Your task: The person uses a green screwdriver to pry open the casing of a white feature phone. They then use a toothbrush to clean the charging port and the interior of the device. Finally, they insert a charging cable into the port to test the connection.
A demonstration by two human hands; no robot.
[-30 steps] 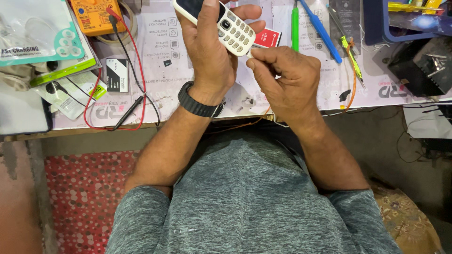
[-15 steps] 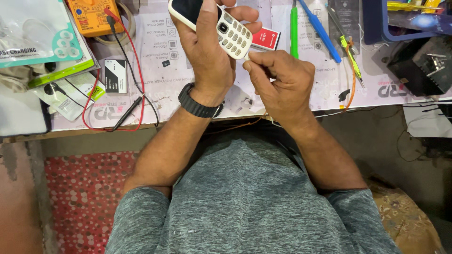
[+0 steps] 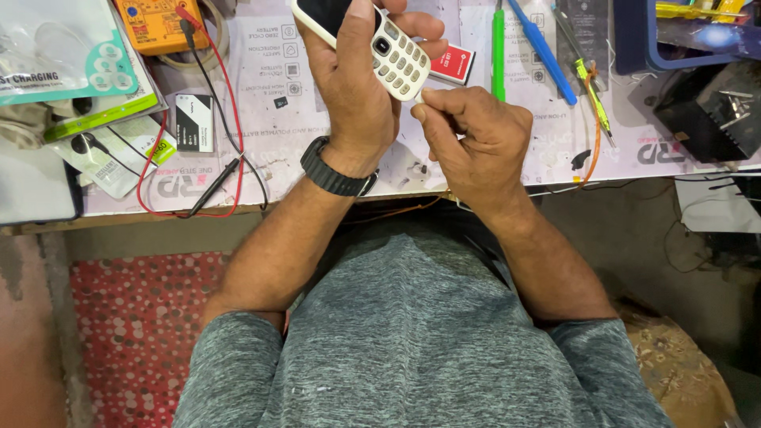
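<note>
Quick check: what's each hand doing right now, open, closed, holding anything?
Left hand: closed around a small white keypad phone.
Right hand: fingers pinched at the phone's lower corner; what it holds, if anything, cannot be told.

orange multimeter (image 3: 156, 22) top left, red lead (image 3: 235, 119) looping; green tool (image 3: 498, 49), blue tool (image 3: 544, 54) lying side by side.

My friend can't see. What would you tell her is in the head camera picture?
A person's left hand holds a small cream-coloured keypad phone above a cluttered workbench, while the right hand pinches something tiny at the phone's bottom edge. A black wristwatch is on the left wrist.
</note>
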